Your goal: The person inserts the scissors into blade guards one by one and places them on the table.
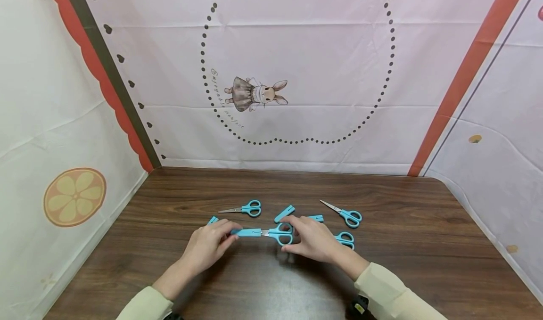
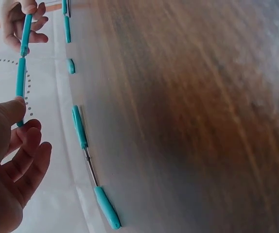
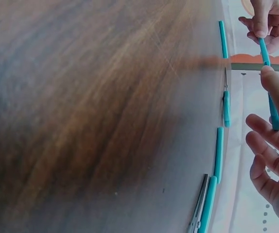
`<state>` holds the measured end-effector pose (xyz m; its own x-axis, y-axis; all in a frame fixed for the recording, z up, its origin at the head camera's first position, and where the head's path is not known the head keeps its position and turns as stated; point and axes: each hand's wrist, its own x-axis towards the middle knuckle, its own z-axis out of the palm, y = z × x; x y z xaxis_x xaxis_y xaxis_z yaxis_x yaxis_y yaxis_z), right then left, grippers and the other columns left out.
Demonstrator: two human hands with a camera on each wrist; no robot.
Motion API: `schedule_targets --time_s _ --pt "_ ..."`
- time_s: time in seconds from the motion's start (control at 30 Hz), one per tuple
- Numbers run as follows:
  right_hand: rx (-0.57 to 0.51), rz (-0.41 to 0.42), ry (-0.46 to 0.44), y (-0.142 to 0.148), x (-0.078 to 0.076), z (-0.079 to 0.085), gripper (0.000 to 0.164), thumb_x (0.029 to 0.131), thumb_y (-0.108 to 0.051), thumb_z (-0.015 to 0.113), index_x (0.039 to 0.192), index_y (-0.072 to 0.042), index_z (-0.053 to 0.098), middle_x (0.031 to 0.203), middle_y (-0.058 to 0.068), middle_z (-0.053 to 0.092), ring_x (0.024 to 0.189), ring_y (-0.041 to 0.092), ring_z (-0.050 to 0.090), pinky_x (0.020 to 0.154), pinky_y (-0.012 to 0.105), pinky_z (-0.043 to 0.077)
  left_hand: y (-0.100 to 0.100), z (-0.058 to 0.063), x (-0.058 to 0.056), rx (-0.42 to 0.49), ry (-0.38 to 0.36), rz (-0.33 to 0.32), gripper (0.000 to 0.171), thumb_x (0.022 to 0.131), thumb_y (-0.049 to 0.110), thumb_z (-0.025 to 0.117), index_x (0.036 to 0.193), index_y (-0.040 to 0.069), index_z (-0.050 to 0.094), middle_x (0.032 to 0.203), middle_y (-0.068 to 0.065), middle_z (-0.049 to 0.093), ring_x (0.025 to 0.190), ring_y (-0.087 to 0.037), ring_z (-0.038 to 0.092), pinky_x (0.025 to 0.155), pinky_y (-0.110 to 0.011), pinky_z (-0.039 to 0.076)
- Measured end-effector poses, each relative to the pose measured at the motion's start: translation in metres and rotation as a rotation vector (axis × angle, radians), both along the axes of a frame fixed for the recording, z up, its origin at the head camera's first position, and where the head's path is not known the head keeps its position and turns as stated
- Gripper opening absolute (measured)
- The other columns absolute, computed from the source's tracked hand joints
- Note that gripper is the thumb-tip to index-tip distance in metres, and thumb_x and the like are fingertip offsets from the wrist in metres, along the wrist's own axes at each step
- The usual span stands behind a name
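Note:
My left hand (image 1: pixel 208 247) pinches the far end of a blue blade cover (image 1: pixel 249 233) between thumb and fingers. A pair of blue-handled scissors (image 1: pixel 275 232) lies in line with it, gripped by my right hand (image 1: pixel 316 240) at the finger loops. Part of the blades is inside the cover; a short stretch of metal shows between cover and handles. In the left wrist view the cover (image 2: pixel 21 77) and scissors (image 2: pixel 26 34) are held above the table, with the left hand's other fingers spread below. The right wrist view shows the right thumb on the scissors (image 3: pixel 271 104).
On the brown wooden table (image 1: pixel 263 287) lie bare scissors (image 1: pixel 246 209) behind the left hand and more scissors (image 1: pixel 344 213) at the right. A third pair (image 1: pixel 340 238) is partly hidden by the right hand. Loose blue covers (image 1: pixel 284 214) (image 1: pixel 213 220) lie nearby. Printed cloth (image 1: pixel 339 75) surrounds the table.

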<state>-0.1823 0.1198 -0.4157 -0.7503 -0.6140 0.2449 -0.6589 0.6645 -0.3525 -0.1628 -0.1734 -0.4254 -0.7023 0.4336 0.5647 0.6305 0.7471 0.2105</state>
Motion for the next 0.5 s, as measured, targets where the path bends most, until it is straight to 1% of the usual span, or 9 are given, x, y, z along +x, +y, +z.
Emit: schedule_targets --time_s 0.13,0.3,0.5 --pt "0.002 0.002 -0.007 0.0009 0.0001 0.0018 0.061 0.078 -0.046 0.069 0.129 -0.02 0.049 0.079 -0.011 0.053 0.065 -0.003 0.046 0.052 0.017 0.038 0.0009 -0.001 0.0006 0.006 0.006 -0.004 0.021 0.077 0.019 0.075 0.097 0.022 0.067 0.075 0.017 0.054 0.055 0.006 0.038 0.046 -0.012 0.031" --pt "-0.002 0.01 -0.018 0.0021 0.0014 0.0029 0.061 0.078 -0.043 0.07 0.13 -0.019 0.048 0.083 -0.012 0.054 0.068 0.0 0.05 0.053 0.017 0.039 0.0035 -0.0022 0.0019 0.007 0.019 -0.003 0.021 0.076 0.018 0.075 0.095 0.021 0.067 0.072 0.017 0.051 0.055 0.006 0.037 0.046 -0.013 0.031" --pt "0.002 0.008 0.012 0.0035 0.0033 0.0017 0.059 0.077 -0.044 0.07 0.128 -0.02 0.05 0.086 -0.014 0.056 0.067 -0.002 0.05 0.054 0.017 0.04 0.0059 -0.003 0.0028 0.014 0.029 -0.01 0.023 0.074 0.016 0.077 0.094 0.021 0.067 0.073 0.017 0.053 0.056 0.005 0.038 0.047 -0.013 0.032"
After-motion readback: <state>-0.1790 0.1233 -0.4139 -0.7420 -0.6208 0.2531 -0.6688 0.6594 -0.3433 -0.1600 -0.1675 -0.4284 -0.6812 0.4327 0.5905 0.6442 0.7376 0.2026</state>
